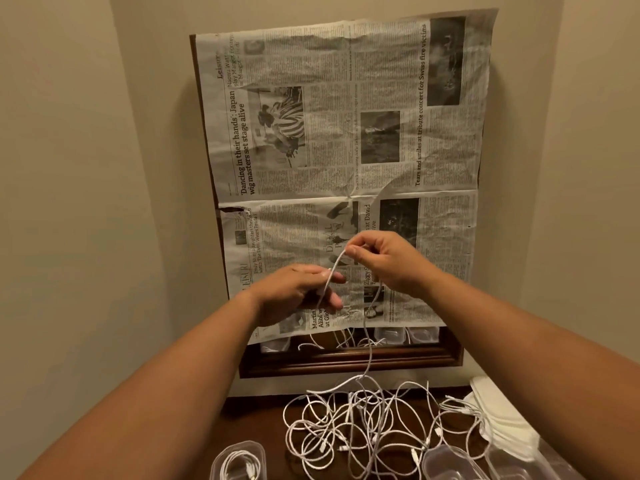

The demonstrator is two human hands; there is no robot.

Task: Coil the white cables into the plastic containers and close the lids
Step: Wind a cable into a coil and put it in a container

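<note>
Both grips pinch one white cable (334, 268) raised before the newspaper.
Right hand (384, 259) holds above left hand (299, 292); below them, tangled cables (363, 420) and plastic containers (239, 462) lie on the table (256, 424).

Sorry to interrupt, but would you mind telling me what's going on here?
A person holds one white cable up between both hands, left hand low, right hand pinching it higher; the rest trails down into a tangled pile on the table. One container at the front left already holds a coiled cable; others at the right look empty.
</note>
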